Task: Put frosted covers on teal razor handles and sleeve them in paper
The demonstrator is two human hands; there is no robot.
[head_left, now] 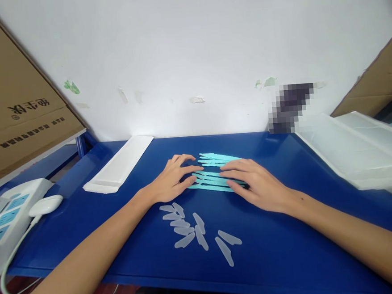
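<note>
Several slim turquoise eyebrow razors (215, 180) lie side by side across the blue table, roughly in two groups. My left hand (171, 179) is at their left ends, fingers spread and bent, with the fingertips at or on the handles. Over their right ends rests my right hand (252, 181), its fingers apart and partly covering them. Neither hand is closed round a razor. Nearer to me lie several loose translucent blade caps (183, 224), most in a loose cluster, with two more caps (227, 248) a little to the right.
A long white tray (123, 163) lies at the left on the blue table (139, 249). Clear plastic trays (360, 149) stand at the right. A power strip (16, 213) with a white plug and cable is at the left edge. Cardboard boxes (20, 78) flank the white wall.
</note>
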